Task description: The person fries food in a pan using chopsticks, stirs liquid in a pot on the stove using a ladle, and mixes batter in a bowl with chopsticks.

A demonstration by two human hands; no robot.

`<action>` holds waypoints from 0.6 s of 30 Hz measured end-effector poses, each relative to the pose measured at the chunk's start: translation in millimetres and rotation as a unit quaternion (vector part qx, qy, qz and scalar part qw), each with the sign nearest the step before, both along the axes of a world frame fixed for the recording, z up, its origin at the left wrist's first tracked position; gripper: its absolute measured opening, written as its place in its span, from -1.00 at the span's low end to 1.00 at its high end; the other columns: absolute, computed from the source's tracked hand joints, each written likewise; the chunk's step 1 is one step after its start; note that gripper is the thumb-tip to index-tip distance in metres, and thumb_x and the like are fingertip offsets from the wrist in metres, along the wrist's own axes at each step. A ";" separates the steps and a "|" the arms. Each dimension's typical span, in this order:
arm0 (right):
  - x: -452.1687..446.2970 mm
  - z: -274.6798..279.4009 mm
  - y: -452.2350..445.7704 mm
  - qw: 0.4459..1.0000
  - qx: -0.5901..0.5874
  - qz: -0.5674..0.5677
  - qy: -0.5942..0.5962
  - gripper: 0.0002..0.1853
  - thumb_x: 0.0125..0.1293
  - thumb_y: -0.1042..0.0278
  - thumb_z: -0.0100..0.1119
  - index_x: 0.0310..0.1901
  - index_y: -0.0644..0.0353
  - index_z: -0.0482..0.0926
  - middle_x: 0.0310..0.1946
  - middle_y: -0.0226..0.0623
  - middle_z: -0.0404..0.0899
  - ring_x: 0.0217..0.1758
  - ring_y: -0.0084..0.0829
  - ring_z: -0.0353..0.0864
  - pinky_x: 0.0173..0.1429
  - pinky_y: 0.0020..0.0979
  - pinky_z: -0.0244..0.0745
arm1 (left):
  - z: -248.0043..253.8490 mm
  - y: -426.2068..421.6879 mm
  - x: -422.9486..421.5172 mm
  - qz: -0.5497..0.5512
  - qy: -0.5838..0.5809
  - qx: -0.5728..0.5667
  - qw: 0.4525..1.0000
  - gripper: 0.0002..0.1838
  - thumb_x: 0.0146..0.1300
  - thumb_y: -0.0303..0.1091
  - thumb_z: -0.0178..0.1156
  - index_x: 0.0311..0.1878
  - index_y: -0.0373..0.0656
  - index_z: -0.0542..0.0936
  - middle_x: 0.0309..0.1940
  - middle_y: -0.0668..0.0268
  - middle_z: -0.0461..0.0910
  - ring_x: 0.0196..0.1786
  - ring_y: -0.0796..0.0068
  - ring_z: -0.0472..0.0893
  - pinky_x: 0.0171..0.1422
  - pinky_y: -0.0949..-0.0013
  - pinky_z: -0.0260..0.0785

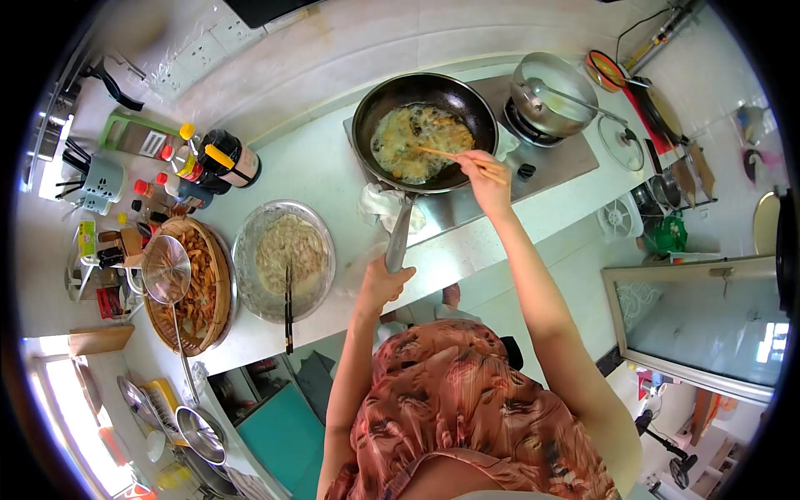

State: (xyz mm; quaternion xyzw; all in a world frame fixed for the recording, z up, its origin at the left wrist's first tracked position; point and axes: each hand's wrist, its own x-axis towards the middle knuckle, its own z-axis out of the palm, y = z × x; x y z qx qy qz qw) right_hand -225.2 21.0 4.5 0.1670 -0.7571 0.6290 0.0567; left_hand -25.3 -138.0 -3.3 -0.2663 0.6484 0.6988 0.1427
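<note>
A dark wok (486,112) stands on the stove, with pieces frying in bubbling oil (414,143) inside it. My left hand (385,283) is wrapped round the wok's handle (400,235). Over the wok's right edge, my right hand (486,179) holds wooden chopsticks (437,152), their tips in the oil among the pieces. A crumpled white cloth (383,202) lies by the base of the handle. Left of the wok sits a metal bowl (242,271) of pale battered food, dark chopsticks (288,312) resting across its near rim.
At the left, a wicker basket (223,287) holds browned pieces, with a metal strainer (167,271) over it. Sauce bottles (229,158) stand behind. A steel pot (546,71) with a ladle is on the right burner; a glass lid (621,142) lies farther right.
</note>
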 end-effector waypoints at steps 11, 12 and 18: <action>19.5 21.7 23.4 0.994 0.097 0.036 0.026 -0.90 0.18 0.42 0.21 -0.32 0.25 0.64 -0.39 -0.28 0.65 -0.37 -0.47 0.61 -0.26 -0.50 0.47 | 3.7 0.8 -0.9 0.014 0.005 0.019 1.000 -0.49 0.07 -0.49 0.23 0.11 -0.41 0.35 -0.66 0.49 0.26 -0.75 0.74 0.17 -0.72 0.55 -0.07; 22.7 29.2 24.7 0.992 0.112 0.054 0.017 -0.90 0.17 0.43 0.23 -0.31 0.24 0.64 -0.39 -0.28 0.65 -0.36 -0.47 0.61 -0.26 -0.49 0.47 | 3.0 0.9 -0.4 0.013 0.004 0.014 1.000 -0.50 0.07 -0.49 0.23 0.11 -0.41 0.36 -0.65 0.49 0.27 -0.75 0.74 0.17 -0.72 0.56 -0.07; 26.4 46.8 42.8 0.997 0.065 -0.029 -0.002 -0.91 0.16 0.45 0.23 -0.31 0.24 0.64 -0.42 -0.24 0.63 -0.38 -0.40 0.60 -0.28 -0.51 0.46 | 0.9 -1.1 0.6 0.008 0.004 0.014 1.000 -0.51 0.08 -0.49 0.23 0.09 -0.41 0.36 -0.64 0.47 0.29 -0.72 0.71 0.21 -0.71 0.54 0.00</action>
